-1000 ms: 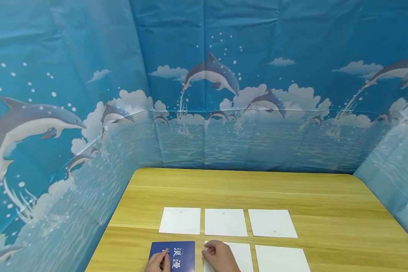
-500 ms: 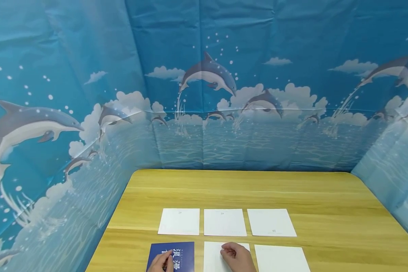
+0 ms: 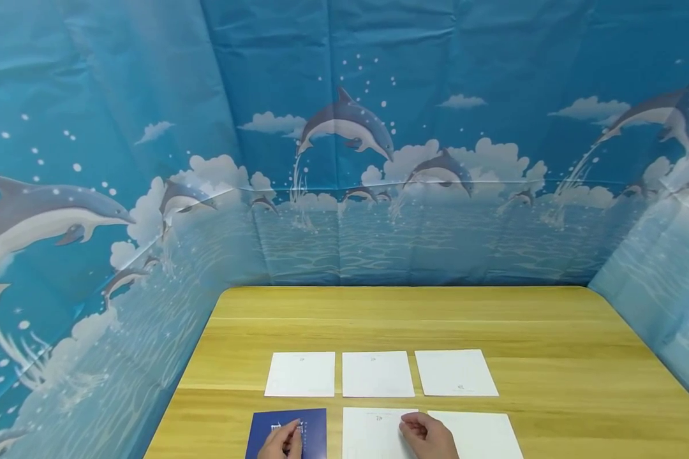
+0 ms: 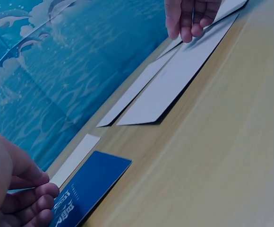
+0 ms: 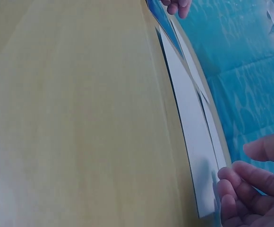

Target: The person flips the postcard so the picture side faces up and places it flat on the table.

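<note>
In the head view a blue card (image 3: 316, 433) with white characters lies on the wooden table at the near left. My left hand (image 3: 281, 441) is over it, fingers loosely bent, holding nothing that I can see. The left wrist view shows the fingertips of that hand (image 4: 28, 198) beside the blue card (image 4: 99, 172). My right hand (image 3: 430, 436) is over the right part of a white card (image 3: 373, 437), close to another white card (image 3: 476, 433). Thumb and fingers of the right hand (image 5: 255, 184) stand apart with nothing between them. Whether either hand touches a card is unclear.
Behind the near row lie three more white cards: a left one (image 3: 300, 375), a middle one (image 3: 377, 375) and a right one (image 3: 456, 373). Small marks show on them. A blue dolphin-print curtain (image 3: 436, 242) encloses the wooden table (image 3: 568, 382) at the back and sides.
My right hand has moved rightward, from the gap beside the blue card to the right part of the middle white card. The left hand has shifted slightly right over the blue card.
</note>
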Tool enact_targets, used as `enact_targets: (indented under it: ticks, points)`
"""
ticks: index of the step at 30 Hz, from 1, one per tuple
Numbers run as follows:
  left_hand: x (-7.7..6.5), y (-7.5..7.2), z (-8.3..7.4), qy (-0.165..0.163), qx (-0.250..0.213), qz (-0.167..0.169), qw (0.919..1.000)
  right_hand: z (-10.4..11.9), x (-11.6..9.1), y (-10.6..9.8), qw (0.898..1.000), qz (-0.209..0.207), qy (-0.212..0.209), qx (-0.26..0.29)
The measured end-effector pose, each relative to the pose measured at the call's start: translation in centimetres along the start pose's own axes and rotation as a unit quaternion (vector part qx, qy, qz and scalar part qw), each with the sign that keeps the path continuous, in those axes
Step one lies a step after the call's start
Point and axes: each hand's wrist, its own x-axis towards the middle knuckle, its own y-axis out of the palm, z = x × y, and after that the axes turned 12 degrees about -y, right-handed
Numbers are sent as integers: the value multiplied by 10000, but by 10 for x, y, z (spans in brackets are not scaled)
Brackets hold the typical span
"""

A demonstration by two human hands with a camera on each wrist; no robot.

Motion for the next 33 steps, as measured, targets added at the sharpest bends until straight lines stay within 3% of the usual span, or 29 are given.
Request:
enact_targets:
  ticks: [7,11,17,24,33]
  points:
    - [-3,5,-12,5,-449,449,9980,-3,-3,-7,9995,-262,146,-95]
    - [-5,8,-16,455,-286,767,9956,-5,-4,-10,9988,-351,285,-209]
    - [-7,16,-17,1279,-66,836,9882,-3,-4,-12,9969,-395,580,-344]
    - [-7,19,-28,1389,-21,1552,9781,0,-2,-14,9953,-353,782,-445]
    - [-16,37,-26,1811,-192,1061,9775,-2,-4,-16,9957,-346,736,-450]
